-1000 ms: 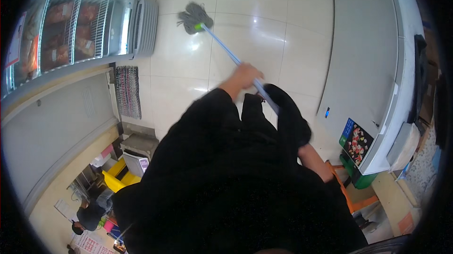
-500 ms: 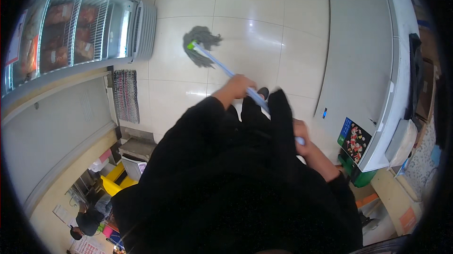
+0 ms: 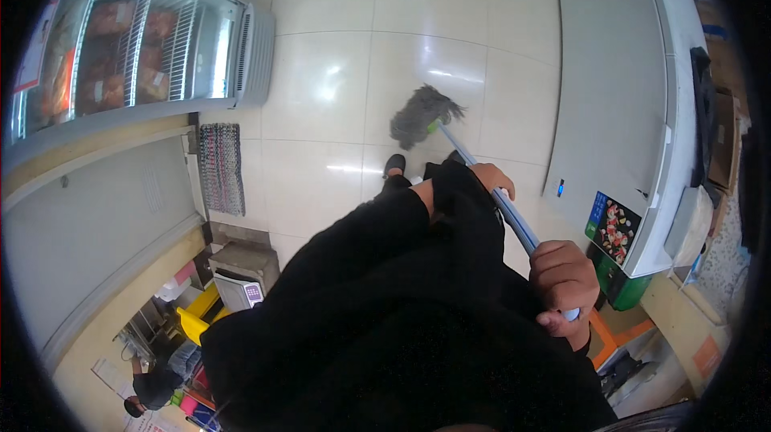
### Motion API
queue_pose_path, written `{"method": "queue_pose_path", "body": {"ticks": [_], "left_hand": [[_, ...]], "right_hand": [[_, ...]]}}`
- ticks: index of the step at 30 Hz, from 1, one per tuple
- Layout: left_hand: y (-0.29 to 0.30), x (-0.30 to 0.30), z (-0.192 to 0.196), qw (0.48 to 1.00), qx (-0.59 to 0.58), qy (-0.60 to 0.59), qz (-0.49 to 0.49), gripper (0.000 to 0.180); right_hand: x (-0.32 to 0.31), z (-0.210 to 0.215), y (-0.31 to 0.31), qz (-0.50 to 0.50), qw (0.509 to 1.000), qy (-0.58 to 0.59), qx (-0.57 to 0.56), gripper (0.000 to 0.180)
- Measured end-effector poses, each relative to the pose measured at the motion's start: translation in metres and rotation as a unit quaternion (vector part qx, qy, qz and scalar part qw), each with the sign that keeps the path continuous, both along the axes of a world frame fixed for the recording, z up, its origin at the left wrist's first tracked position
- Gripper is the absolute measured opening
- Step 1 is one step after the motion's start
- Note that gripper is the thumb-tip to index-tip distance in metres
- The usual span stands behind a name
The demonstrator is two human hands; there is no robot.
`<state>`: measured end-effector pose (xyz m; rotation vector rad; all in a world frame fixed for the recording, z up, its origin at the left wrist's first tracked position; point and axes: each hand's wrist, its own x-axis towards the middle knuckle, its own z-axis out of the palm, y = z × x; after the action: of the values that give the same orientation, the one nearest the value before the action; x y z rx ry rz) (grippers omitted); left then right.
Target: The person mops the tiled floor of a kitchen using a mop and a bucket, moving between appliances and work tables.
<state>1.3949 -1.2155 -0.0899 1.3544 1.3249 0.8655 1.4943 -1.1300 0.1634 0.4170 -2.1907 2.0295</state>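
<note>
Both my hands grip a mop by its pale blue handle (image 3: pixel 518 222), which slants down to the floor. My left hand (image 3: pixel 491 178) is closed round the middle of the handle, reaching across my body. Closer to me and lower right, my right hand (image 3: pixel 564 279) wraps round the top end, its tip poking out below the fist. The grey string mop head (image 3: pixel 419 116) lies spread on the shiny tiles ahead of my feet, joined to the handle by a green socket (image 3: pixel 434 125). One dark shoe (image 3: pixel 394 165) shows just behind the strands.
A lit display fridge (image 3: pixel 255 55) with packed meat stands on the left, a woven mat (image 3: pixel 220 169) near it. Along the right runs a long grey cabinet (image 3: pixel 612 71), with a green bin (image 3: pixel 622 286) by its near end. Another person (image 3: pixel 154 388) is at far lower left.
The mop head has swept right and a little nearer to me. Both hands have moved right with the handle, the right one also lower, and the handle's top now points more to the lower right.
</note>
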Motion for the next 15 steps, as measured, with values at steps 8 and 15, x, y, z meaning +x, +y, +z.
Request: {"method": "queue_pose_path", "body": {"ticks": [8,15], "left_hand": [[-0.113,-0.061,-0.039,0.983,-0.047,0.091,0.149,0.032],[-0.242,-0.095,-0.098,0.869,-0.100,0.040,0.484,0.011]], "right_hand": [[-0.026,-0.077,-0.057,-0.103,0.980,0.027,-0.168,0.040],[-0.042,-0.200,-0.124,0.021,0.995,-0.065,-0.076,0.021]]}}
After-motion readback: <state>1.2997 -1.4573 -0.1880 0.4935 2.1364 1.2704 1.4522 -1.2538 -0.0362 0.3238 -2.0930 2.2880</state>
